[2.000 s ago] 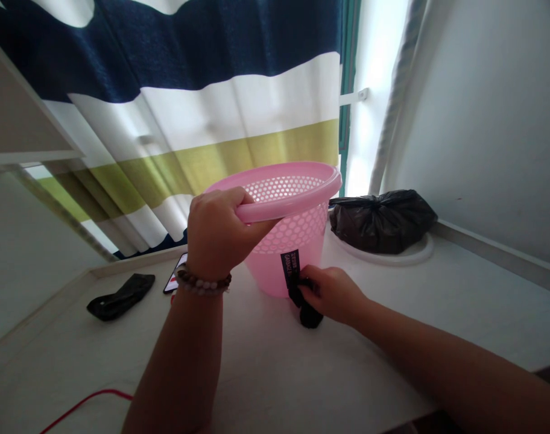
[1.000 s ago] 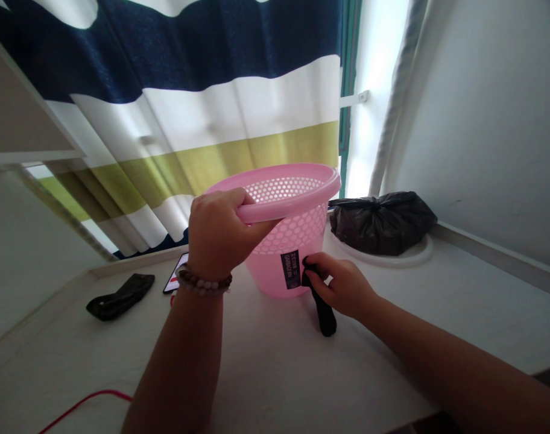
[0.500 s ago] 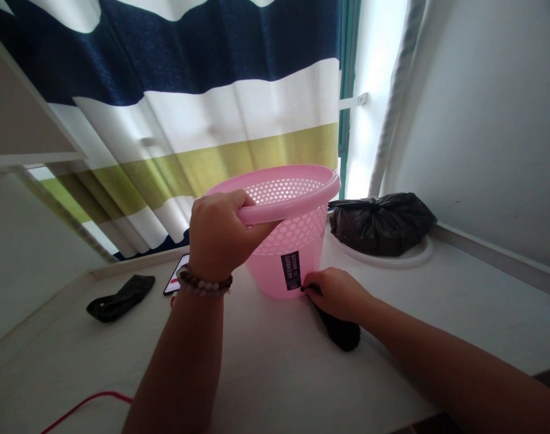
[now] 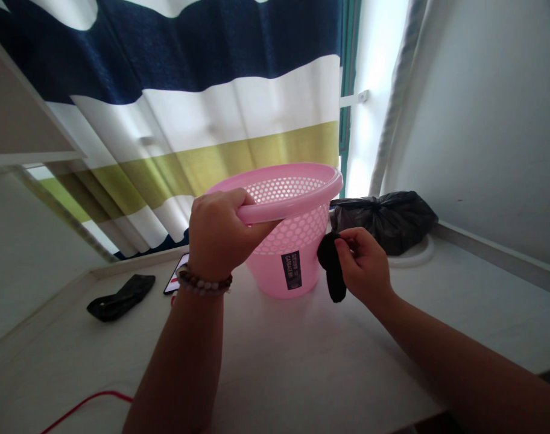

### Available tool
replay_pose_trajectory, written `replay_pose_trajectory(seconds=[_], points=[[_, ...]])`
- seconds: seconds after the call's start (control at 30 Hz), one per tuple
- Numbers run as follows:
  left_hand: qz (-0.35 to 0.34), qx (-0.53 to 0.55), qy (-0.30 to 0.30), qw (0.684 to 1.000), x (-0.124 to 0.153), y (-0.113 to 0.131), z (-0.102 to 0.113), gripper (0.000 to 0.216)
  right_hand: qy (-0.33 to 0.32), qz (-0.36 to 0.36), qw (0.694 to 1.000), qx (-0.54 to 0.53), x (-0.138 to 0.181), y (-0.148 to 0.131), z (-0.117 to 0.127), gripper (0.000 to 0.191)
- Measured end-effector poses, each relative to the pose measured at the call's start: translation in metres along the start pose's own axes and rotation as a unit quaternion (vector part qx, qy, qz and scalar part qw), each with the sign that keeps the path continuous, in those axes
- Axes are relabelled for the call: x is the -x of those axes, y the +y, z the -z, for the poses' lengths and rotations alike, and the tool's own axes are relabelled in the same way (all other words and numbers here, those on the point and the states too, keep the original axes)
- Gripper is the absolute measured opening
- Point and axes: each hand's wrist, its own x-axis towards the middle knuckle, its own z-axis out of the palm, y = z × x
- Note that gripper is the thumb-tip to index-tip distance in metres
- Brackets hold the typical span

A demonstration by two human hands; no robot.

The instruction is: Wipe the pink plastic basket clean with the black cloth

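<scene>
A pink plastic garbage bin (image 4: 281, 274) with a perforated upper wall and a dark label stands on the white tabletop. My left hand (image 4: 218, 232) is closed over its near left rim, thumb below the edge; beads circle that wrist. Beside the bin's right wall, my right hand (image 4: 365, 265) pinches a limp black sock-like cloth (image 4: 335, 274) by its upper part. This cloth hangs with a rounded fold at the top and a longer end below, raised off the table. I cannot tell whether it touches the bin.
Behind my right hand, a knotted black plastic bag (image 4: 392, 220) rests on a white round lid-like disc (image 4: 413, 256). At left lie a folded black pouch-like item (image 4: 121, 298) and a phone (image 4: 175, 277). A red cable (image 4: 94, 396) runs near the front. A striped curtain (image 4: 239, 108) hangs behind.
My right hand has risen and moved right, lifting the black sock-like cloth from the table in front of the bin. My left hand keeps its hold on the rim.
</scene>
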Motion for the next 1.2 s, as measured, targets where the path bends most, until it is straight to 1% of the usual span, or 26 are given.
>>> replay_pose_trajectory(seconds=[0.1,0.2,0.27,0.33,0.43,0.63,0.77,0.83,1.0,1.2], points=[[0.004,0.004,-0.005,1.0,0.0,0.0,0.0,0.046,0.009,-0.006,1.0,-0.017,0.002,0.001,-0.004,0.012],[0.006,-0.003,-0.006,1.0,0.0,0.001,0.0,0.045,-0.027,0.0,0.998,-0.051,0.007,-0.001,-0.008,0.008],[0.008,-0.011,-0.002,1.0,0.0,0.001,0.0,0.046,-0.052,0.026,0.996,-0.061,0.011,-0.004,-0.009,0.005],[0.01,-0.01,-0.001,1.0,0.0,0.002,0.0,0.047,-0.07,0.064,0.995,-0.04,0.013,-0.006,-0.009,0.003],[0.013,-0.002,-0.001,1.0,0.0,0.002,0.0,0.047,-0.081,0.103,0.991,0.001,0.013,-0.007,-0.007,0.01],[0.005,-0.004,-0.005,1.0,0.0,0.001,0.0,0.045,-0.08,0.121,0.989,0.025,0.01,-0.001,-0.006,0.019],[0.003,-0.003,-0.006,1.0,0.0,0.0,0.0,0.045,-0.083,0.14,0.985,0.056,0.011,0.002,-0.008,0.033],[0.004,-0.009,-0.002,1.0,0.0,0.0,-0.001,0.046,-0.085,0.15,0.983,0.067,0.012,0.002,-0.009,0.037],[0.005,-0.012,0.003,1.0,0.0,0.001,-0.001,0.047,-0.092,0.165,0.978,0.085,0.012,0.004,-0.009,0.041],[0.002,-0.008,0.009,1.0,0.0,0.002,-0.001,0.047,-0.108,0.173,0.976,0.075,0.01,0.002,-0.007,0.038]])
